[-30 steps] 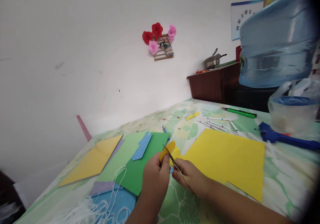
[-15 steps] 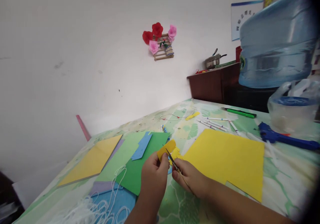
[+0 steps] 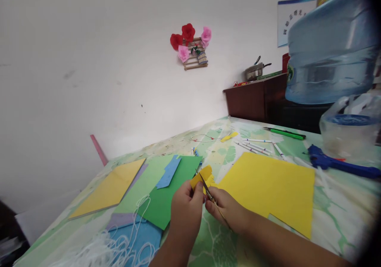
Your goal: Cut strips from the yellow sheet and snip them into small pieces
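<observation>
My left hand (image 3: 188, 201) pinches a small yellow-orange piece (image 3: 206, 172) with a rounded end. In my right hand (image 3: 226, 207) is a pair of scissors (image 3: 210, 195), its parted blades at the yellow-orange piece. Small yellow scraps lie just behind and beside the hands. A large yellow sheet (image 3: 268, 187) rests to the right, partly behind my right hand. On the left, a dark green sheet (image 3: 160, 205) and a light green sheet (image 3: 133, 197) lie overlapped, with a cut blue piece (image 3: 168, 173) on top.
White string (image 3: 101, 249) is heaped at the front left over blue sheets. A yellow board (image 3: 110, 187) lies far left. White pens (image 3: 257, 147), a green cutter (image 3: 287, 133), a blue tool (image 3: 342, 165) and a plastic container (image 3: 349, 134) are at the right.
Both hands stay close together; my left hand has shifted slightly right with the yellow-orange piece. The scissor blades look wider apart. The view has moved a little.
</observation>
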The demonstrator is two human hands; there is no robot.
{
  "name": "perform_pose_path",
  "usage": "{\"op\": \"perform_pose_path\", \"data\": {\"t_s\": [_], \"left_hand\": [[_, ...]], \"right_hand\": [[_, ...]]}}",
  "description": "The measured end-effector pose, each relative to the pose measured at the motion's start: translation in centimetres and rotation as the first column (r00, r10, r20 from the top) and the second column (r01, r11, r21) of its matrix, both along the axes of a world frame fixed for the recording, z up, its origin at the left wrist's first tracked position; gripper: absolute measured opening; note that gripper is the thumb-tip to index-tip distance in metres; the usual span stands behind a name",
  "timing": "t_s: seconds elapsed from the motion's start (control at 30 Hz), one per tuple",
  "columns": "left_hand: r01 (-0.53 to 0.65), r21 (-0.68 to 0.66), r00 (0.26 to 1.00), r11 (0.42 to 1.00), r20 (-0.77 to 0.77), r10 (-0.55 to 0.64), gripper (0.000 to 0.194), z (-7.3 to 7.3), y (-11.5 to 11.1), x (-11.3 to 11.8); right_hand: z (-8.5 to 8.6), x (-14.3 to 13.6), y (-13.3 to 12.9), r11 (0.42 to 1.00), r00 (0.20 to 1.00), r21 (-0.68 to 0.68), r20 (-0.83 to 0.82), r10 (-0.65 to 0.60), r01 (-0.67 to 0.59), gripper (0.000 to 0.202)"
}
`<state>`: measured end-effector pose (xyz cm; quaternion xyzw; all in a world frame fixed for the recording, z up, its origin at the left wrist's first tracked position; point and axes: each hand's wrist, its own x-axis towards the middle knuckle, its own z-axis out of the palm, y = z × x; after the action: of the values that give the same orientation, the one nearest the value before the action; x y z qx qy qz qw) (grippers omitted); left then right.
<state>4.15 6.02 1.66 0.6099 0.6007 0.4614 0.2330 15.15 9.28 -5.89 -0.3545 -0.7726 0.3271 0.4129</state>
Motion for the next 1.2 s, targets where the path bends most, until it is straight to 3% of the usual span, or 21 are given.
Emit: {"op": "perform_pose_path", "data": {"t_s": [0.23, 0.43, 0.63, 0.83, 1.2], "left_hand": [[-0.04, 0.023, 0.999, 0.999, -0.004, 0.04, 0.023, 0.3, -0.1, 0.1], [0.005, 0.024, 0.995, 1.0, 0.096, -0.008, 0.021, 0.2, -0.1, 0.2], [-0.025, 0.03, 1.0, 0.999, 0.007, 0.024, 0.026, -0.5, 0.2, -0.3], [0.001, 0.023, 1.0, 1.0, 0.019, -0.002, 0.025, -1.1, 0.2, -0.1], [0.034, -0.003, 0.986, 0.999, 0.16, -0.033, 0.025, -1.1, 0.6, 0.0]], "right_hand": [[-0.3, 0.0, 0.2, 1.0, 1.0, 0.02, 0.005, -0.022, 0.022, 0.038], [-0.5, 0.0, 0.2, 1.0, 0.999, -0.004, -0.046, -0.017, 0.017, 0.039], [-0.1, 0.2, -0.1, 0.999, 0.997, -0.021, -0.066, 0.042, -0.043, 0.035], [0.1, -0.1, -0.2, 0.998, 0.998, -0.048, -0.049, 0.026, -0.028, 0.028], [-0.3, 0.0, 0.3, 0.998, 0.998, -0.053, -0.046, -0.036, 0.033, 0.027]]}}
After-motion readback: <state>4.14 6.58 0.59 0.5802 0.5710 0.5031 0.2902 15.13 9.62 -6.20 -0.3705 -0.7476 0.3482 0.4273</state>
